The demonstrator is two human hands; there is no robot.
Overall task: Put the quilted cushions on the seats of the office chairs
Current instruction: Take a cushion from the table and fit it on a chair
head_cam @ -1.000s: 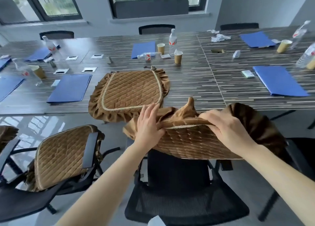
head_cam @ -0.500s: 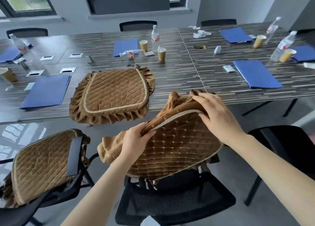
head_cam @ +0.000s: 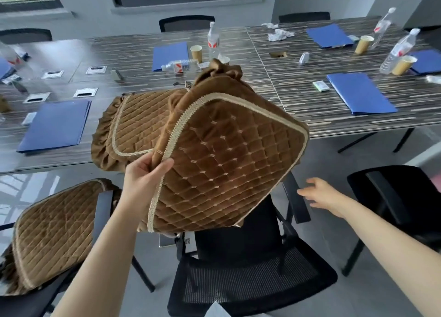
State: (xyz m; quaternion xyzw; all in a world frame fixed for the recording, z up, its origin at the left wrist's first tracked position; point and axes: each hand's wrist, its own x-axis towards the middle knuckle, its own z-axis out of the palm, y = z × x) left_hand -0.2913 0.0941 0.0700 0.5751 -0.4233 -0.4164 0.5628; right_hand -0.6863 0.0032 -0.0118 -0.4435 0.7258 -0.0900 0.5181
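The left hand pinches the trimmed edge of a cushion, holding it tilted in the air above a black mesh chair. The right hand is open and empty at 3 o'clock of the cushion, near the chair's armrest. A second cushion lies on the bench; a third sits on the chair at 8 o'clock

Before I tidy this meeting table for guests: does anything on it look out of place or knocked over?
Yes. One water bottle lies on its side beside a blue folder, while the others stand. Crumpled tissue sits at the far side, and a spare quilted cushion hangs over the table's near edge.
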